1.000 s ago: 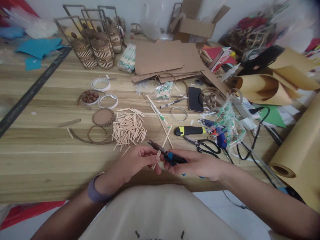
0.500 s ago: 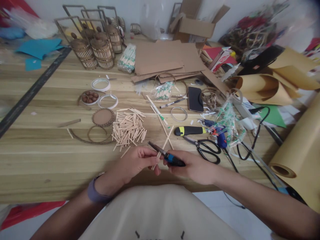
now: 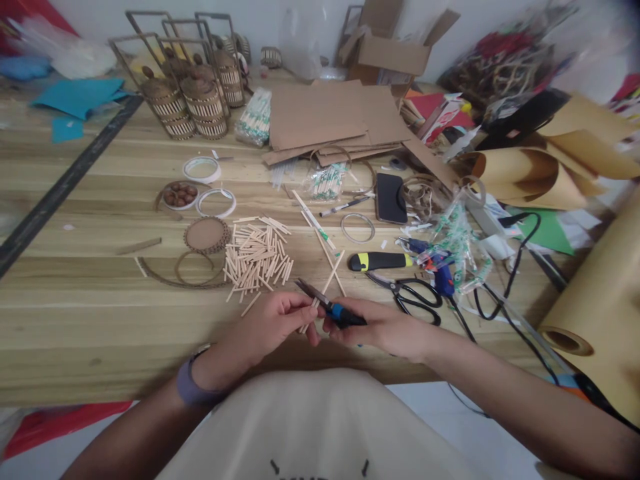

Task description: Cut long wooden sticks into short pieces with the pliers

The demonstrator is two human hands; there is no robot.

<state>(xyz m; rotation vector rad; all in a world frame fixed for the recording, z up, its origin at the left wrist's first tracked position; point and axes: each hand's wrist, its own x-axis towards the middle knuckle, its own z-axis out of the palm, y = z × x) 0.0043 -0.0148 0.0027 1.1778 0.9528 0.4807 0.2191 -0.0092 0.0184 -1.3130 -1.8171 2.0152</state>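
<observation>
Stick (image 3: 314, 308) pinched in left hand (image 3: 270, 327) fingers, right hand (image 3: 385, 330) cutters (image 3: 327, 305) across it.

a long wooden table with pale striped grain (image 3: 100, 313) fills most of the view, and its near edge runs across the bottom. a dark flat strip (image 3: 65, 187) crosses the left part of the table diagonally toward the far edge. behind the far edge stands a plain white wall (image 3: 310, 20). under the near edge, at the right, a light grey floor (image 3: 450, 420) shows. the light is soft and even, without hard shadows. a big roll of brown paper (image 3: 600, 313) leans at the right edge of the table.
</observation>
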